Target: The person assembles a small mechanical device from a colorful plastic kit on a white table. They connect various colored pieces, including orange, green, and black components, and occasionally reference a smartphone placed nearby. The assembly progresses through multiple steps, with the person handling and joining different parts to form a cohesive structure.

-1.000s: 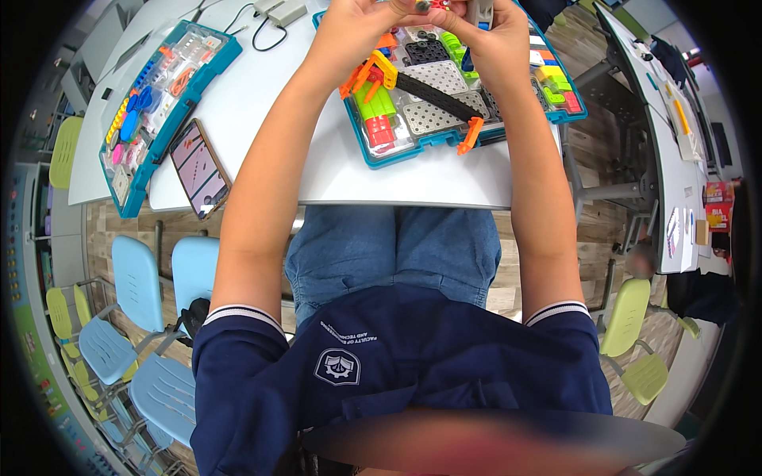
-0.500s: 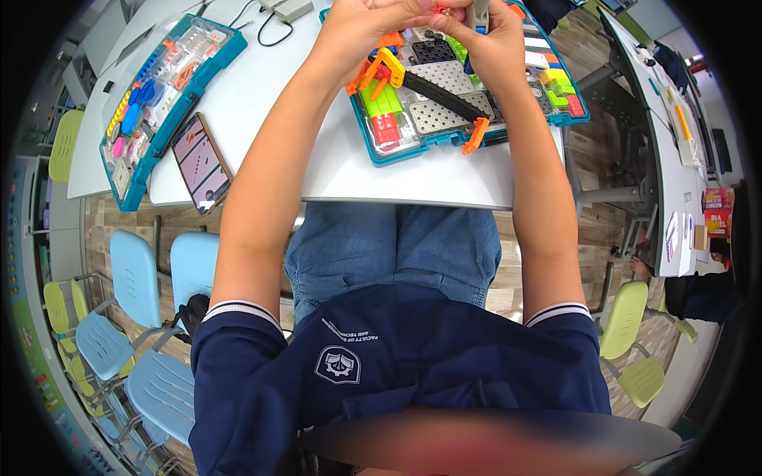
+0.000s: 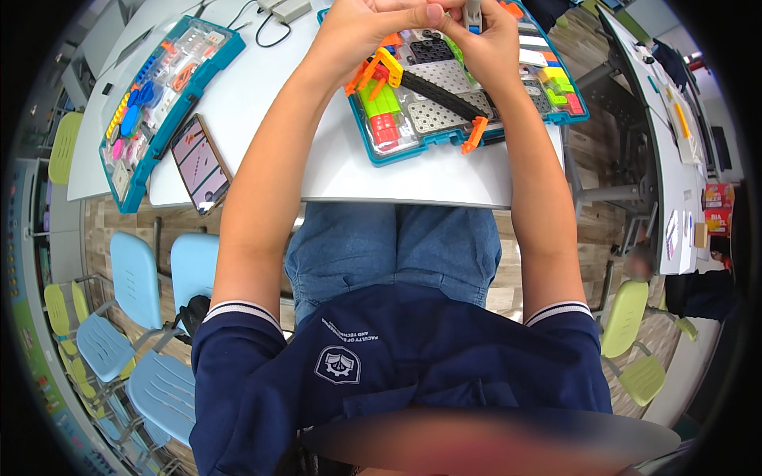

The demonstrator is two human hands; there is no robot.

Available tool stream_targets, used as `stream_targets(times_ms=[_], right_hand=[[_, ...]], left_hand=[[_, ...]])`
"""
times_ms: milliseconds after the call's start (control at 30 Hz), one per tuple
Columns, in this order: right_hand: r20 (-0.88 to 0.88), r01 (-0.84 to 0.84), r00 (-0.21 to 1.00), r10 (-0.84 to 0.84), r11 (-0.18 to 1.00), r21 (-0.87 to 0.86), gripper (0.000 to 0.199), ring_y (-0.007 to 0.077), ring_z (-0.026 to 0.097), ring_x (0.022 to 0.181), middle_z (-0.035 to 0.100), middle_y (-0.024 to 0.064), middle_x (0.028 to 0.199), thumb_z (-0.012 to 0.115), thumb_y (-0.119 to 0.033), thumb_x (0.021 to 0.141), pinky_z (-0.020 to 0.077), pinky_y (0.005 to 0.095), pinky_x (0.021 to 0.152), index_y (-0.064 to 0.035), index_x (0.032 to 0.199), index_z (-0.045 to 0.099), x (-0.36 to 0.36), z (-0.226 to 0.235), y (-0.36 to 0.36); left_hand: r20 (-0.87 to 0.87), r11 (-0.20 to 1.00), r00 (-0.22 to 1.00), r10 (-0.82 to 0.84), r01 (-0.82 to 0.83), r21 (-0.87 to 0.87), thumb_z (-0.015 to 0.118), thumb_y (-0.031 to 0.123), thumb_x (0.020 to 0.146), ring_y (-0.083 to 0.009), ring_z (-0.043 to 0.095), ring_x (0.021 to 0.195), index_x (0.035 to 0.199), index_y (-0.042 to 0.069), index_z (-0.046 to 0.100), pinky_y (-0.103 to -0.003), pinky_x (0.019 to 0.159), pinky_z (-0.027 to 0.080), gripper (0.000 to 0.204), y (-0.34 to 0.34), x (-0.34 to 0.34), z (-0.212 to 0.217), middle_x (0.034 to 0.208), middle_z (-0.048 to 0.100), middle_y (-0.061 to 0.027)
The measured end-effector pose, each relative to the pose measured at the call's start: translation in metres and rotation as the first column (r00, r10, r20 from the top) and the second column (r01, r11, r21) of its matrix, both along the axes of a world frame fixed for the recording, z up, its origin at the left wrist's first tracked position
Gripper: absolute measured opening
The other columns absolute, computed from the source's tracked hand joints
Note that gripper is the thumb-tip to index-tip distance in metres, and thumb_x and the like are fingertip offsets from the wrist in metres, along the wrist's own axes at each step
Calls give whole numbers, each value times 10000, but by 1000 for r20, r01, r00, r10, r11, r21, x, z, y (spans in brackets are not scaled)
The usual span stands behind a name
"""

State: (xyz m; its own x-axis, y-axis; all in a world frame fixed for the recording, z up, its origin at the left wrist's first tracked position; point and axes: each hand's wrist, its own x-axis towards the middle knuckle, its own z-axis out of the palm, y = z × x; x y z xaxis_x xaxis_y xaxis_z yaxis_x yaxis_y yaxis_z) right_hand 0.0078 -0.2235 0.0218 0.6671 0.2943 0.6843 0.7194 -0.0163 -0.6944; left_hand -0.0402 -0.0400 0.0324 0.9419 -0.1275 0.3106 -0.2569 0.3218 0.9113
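The top edge cuts off the fingertips of the left hand (image 3: 367, 28) and the right hand (image 3: 486, 44), so what the fingers pinch cannot be made out beyond a small grey piece (image 3: 473, 12) at the rim. The hands also hide the far part of the open kit (image 3: 444, 103). The parts in the second kit (image 3: 163, 95) are too small to tell apart. The grey box (image 3: 286, 8) and its cable run out of the frame at the top. A blurred patch (image 3: 492, 444) covers the bottom, and another smudge (image 3: 639, 262) sits by the desk (image 3: 667, 151) on the right.
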Motion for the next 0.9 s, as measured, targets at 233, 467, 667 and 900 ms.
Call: stream_targets(times_ms=[233, 467, 667, 900], right_hand=[[55, 46, 998, -45, 999, -27, 167, 108, 596, 769, 635, 11, 839, 804, -52, 802, 488, 275, 712, -8, 936, 715, 3, -1, -1], [58, 159, 987, -152, 974, -161, 323, 174, 623, 804, 667, 58, 867, 888, -169, 735, 490, 324, 758, -23, 966, 715, 4, 10, -8], [271, 302, 946, -179, 792, -531, 314, 270, 688, 870, 715, 111, 910, 837, -243, 827, 525, 389, 794, -61, 1066, 742, 17, -3, -17], [363, 357, 921, -143, 682, -638, 303, 383, 677, 950, 709, 183, 1010, 801, -247, 849, 526, 484, 836, -60, 1078, 734, 15, -15, -17]], left_hand=[[21, 999, 999, -39, 38, 33, 814, 67, 885, -159, 715, 893, 1197, 18, 415, -257, 669, 567, 509, 5, 3, 0, 1109, 741, -206], [93, 992, 988, 123, -121, -26, 778, 119, 926, -205, 714, 940, 1210, 42, 437, -312, 790, 585, 451, 7, 9, -3, 1092, 724, -179], [0, 984, 991, 132, -131, -121, 635, 340, 1037, -220, 685, 994, 1229, 44, 546, -341, 899, 567, 364, 17, 19, -5, 1117, 660, -149], [-146, 979, 989, -18, -12, -202, 600, 348, 1058, -226, 674, 1048, 1276, 2, 581, -332, 922, 563, 409, 20, 25, -17, 1134, 643, -141]])
